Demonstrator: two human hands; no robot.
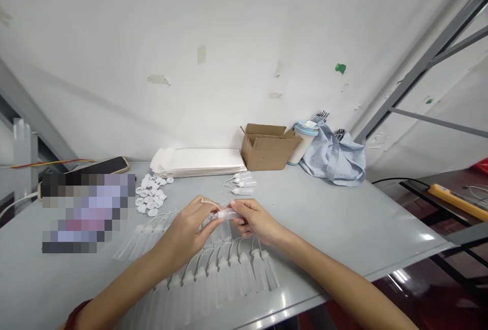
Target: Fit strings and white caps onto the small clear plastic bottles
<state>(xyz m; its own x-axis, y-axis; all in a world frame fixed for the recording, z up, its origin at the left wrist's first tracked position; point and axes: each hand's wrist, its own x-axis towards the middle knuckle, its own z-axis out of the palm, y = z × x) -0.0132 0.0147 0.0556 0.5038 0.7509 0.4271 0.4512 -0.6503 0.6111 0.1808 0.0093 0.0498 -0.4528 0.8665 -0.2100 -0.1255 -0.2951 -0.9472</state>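
Observation:
Between my two hands, above the table, a small clear plastic bottle (233, 214) with a white neck lies almost level. My right hand (257, 219) is closed around its body. The fingertips of my left hand (188, 228) pinch at the white neck end, and a pale cord (209, 202) loops over those fingers. Just below my hands lies a long row of translucent bottles (213, 279) with thin cords at their tops. More of these bottles (143, 238) lie left of my left hand, and part of the rows is hidden behind my forearm.
White caps (150, 195) lie in a loose pile at the left. Beyond my hands are several small bottles (244, 184), a stack of white envelopes (198, 161), an open cardboard box (269, 152), a lidded cup (303, 144) and blue cloth (335, 154). A phone (99, 168) is at the left.

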